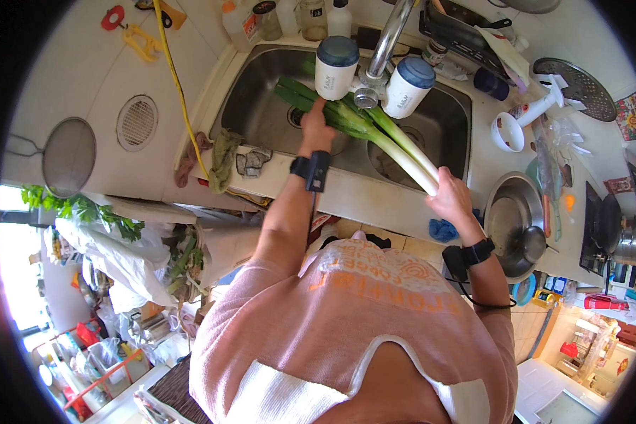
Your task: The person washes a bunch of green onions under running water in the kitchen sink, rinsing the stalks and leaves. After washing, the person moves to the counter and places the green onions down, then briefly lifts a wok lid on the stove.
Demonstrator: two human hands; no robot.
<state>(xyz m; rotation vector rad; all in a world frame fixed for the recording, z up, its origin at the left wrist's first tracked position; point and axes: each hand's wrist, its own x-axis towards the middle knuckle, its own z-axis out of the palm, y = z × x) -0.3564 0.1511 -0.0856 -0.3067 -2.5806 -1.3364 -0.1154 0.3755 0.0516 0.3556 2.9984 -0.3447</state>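
Two long leeks (389, 143) slant across the steel double sink (254, 114), white ends at lower right, green leaves at upper left. Their white ends are gripped in my right hand (452, 197), over the sink's front rim. My left hand (317, 130) touches the green leaves above the left basin, one finger stretched along them; its hold on them is partly hidden. Above the leaves stands a chrome faucet (391, 40), flanked by a white canister with a blue lid (335, 69) and a matching second canister (408, 87). Both canisters bear writing.
A green rag (224, 159) and a mesh scrubber (253, 161) lie on the front ledge. A blue cloth (442, 230) is beside my right forearm. Right of the sink are a steel basin (509, 201), a white bowl (508, 132) and a spray bottle (535, 106). A yellow hose (175, 79) runs down the left.
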